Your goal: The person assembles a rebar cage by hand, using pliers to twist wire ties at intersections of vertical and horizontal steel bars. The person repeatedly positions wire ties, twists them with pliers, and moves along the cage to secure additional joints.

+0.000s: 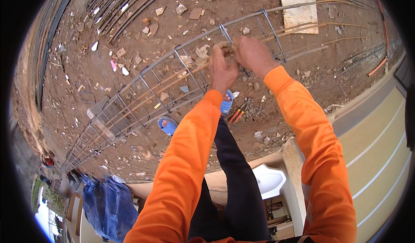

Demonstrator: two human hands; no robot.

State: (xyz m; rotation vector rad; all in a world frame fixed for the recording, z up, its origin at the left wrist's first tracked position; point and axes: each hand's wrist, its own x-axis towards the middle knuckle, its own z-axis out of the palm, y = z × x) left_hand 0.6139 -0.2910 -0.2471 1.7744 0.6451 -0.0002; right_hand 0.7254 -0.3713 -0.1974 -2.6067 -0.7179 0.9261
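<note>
Both hands meet at one spot on the long rebar cage [142, 87], at a stirrup [227, 35] near its right-hand part. In the head view, the left hand [222, 68] has its fingers curled and pinched at the crossing of the stirrup and one of the rusty lengthwise bars [302, 27]. The right hand [255, 55] presses in just beside it, knuckles up, fingers folded over the same crossing. What exactly sits between the fingertips is too small to tell; it may be thin tie wire, but the grip itself is closed on the steel at that joint. The two hands touch or nearly touch each other.

The cage lies tilted across the bare dirt ground [86, 65], running from the lower left up toward the upper right, its grey stirrups spaced along brownish bars. Both forearms wear bright orange sleeves [186, 169] that come up from the lower edge. Between them, dark trousers lead down to blue sandals [167, 124] on the dirt below the cage. A pair of pliers with red-and-yellow handles [237, 112] lies on the ground just right of the farther sandal, apart from both hands.

A pale flat slab [298, 5] rests on the dirt beyond the cage, and a bundle of dark straight bars [116, 5] lies at the upper left. Blue tarpaulin [108, 204] shows at the lower left.
</note>
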